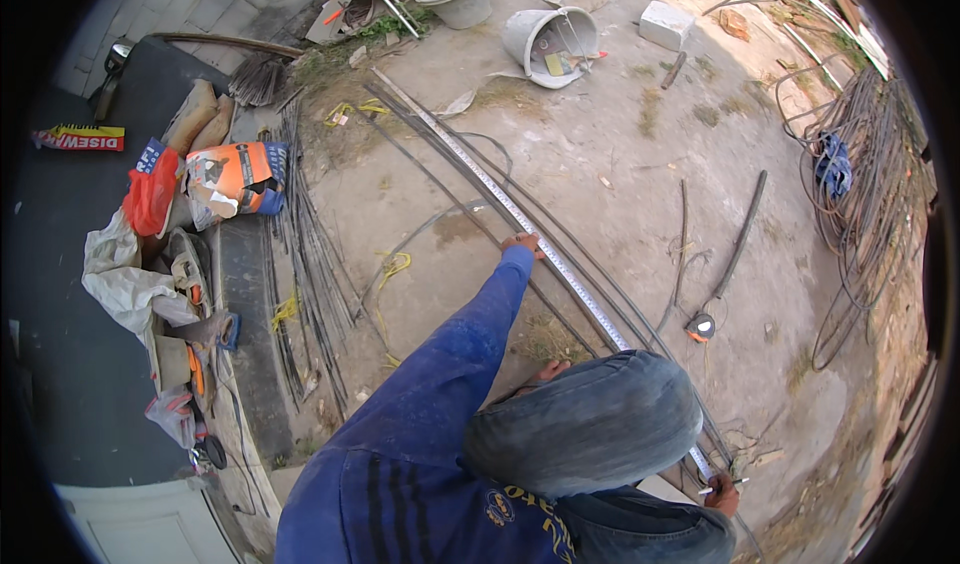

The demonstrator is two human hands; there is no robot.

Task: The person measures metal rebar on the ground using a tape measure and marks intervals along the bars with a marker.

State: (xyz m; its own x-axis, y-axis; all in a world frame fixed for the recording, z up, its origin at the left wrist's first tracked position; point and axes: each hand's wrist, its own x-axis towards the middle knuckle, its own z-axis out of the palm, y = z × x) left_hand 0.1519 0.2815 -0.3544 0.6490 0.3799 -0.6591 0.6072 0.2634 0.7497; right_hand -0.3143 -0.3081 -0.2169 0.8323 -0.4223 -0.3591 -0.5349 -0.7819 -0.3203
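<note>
A long pale measuring strip (585, 299) with fine marks lies diagonally on the ground, alongside thin dark steel rods (572, 251). My left arm stretches forward, and my left hand (522, 245) is closed on the strip near its middle. At the lower right, beside my bent knee, my right hand (722, 496) grips a thin white pen-like stick (727, 485) close to the strip's near end. My knee and leg hide part of the strip and rods. An orange and black tape measure (701, 327) rests on the ground right of the rods.
Bundled rods (310, 264) lie at left beside a ledge with an orange sack (235, 179) and tools. Two grey buckets (520, 39) and pale blocks (667, 25) stand at the back. Coiled rods (860, 179) and a dark bar (742, 234) lie at right.
</note>
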